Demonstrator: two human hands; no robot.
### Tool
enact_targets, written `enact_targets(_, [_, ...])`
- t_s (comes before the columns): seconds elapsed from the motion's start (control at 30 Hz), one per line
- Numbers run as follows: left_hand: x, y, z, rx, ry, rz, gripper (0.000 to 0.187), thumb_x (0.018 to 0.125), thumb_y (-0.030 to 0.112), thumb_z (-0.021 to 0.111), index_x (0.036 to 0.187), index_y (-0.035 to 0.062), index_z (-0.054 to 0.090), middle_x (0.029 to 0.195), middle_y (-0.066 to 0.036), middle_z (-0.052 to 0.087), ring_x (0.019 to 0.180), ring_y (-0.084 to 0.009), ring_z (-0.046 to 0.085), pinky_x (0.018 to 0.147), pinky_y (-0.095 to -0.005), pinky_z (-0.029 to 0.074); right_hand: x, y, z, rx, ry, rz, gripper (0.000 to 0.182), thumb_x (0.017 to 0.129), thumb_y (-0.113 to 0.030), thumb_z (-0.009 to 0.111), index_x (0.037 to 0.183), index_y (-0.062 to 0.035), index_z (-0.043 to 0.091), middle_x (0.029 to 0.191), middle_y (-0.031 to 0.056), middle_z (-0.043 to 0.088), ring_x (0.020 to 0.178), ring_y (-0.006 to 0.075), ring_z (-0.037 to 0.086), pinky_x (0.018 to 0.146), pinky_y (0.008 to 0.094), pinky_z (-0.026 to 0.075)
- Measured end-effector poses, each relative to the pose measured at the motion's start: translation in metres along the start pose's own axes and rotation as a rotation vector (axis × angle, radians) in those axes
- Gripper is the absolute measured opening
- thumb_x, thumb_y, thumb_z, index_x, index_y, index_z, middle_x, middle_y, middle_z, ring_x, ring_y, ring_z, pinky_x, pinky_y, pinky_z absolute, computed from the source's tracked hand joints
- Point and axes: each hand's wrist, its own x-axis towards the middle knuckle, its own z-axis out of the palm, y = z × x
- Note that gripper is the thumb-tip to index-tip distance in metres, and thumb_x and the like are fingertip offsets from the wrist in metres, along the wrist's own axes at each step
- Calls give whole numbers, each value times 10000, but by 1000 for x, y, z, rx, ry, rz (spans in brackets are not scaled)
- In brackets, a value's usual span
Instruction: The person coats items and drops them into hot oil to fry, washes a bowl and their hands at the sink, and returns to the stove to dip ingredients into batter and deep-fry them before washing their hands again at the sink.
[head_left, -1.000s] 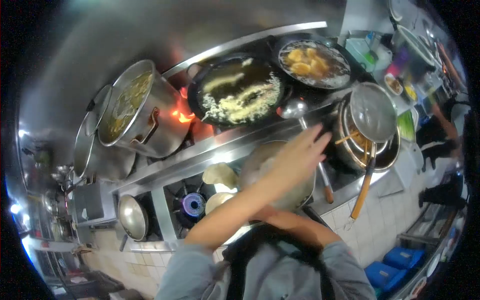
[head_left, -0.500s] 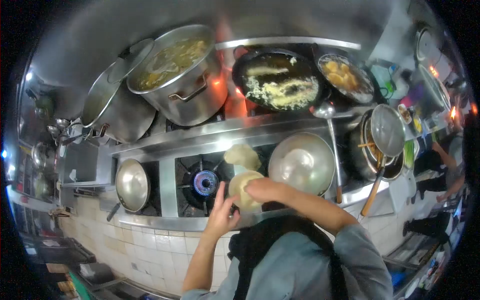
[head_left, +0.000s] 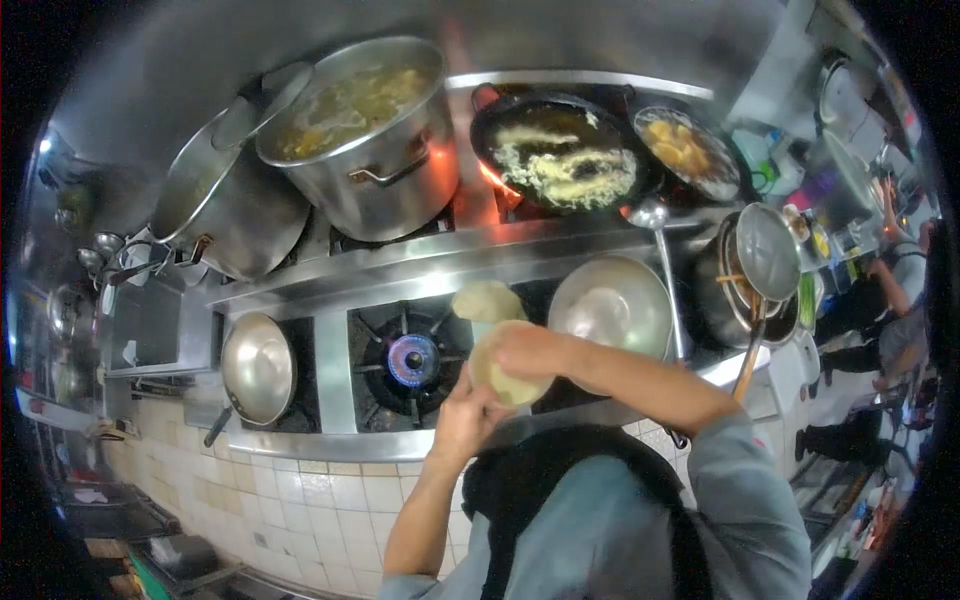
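A pale, cream-coloured bowl (head_left: pixel 515 388) is close in front of my body, at the front of the stove. My left hand (head_left: pixel 468 412) grips the near left side of its rim. My right hand (head_left: pixel 533 352) reaches over the bowl from the right, its blurred fingers down inside, so what they hold is hidden. Just behind the bowl lies a pale, rounded, dough-coloured thing (head_left: pixel 487 301). To the left of my left hand, a gas burner (head_left: pixel 412 360) burns with a blue flame.
A steel wok (head_left: pixel 612 308) sits right of the bowl, another pan (head_left: pixel 259 368) far left. Behind stand a stockpot (head_left: pixel 365 190), a black wok (head_left: pixel 560 160) of frying food and a smaller frying pan (head_left: pixel 690 155). A ladle (head_left: pixel 668 270) and strainer (head_left: pixel 768 252) lie right. People stand far right.
My left hand, open beside the bowl before, has moved right and closed on its rim. The bowl has shifted slightly right and tilts more. My right hand has moved slightly right with it.
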Motion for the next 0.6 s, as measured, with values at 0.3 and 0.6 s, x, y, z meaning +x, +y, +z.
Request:
enact_targets(0.3, [76, 63, -48, 107, 98, 155, 289, 683, 141, 873, 839, 13, 666, 1268, -207, 599, 955, -385, 683, 764, -433, 577, 22, 18, -97, 358, -146, 437, 340, 909, -255, 515, 1096, -81, 739, 1167, 153, 695, 1099, 314, 650, 997, 435, 463])
enact_targets(0.6, [172, 95, -62, 230, 77, 310, 299, 634, 85, 872, 827, 54, 646, 1239, -187, 593, 916, -393, 687, 753, -450, 582, 20, 62, -178, 289, -300, 528, 271, 850, -300, 670, 1071, -166, 753, 1128, 132, 710, 1059, 298, 654, 946, 414, 473])
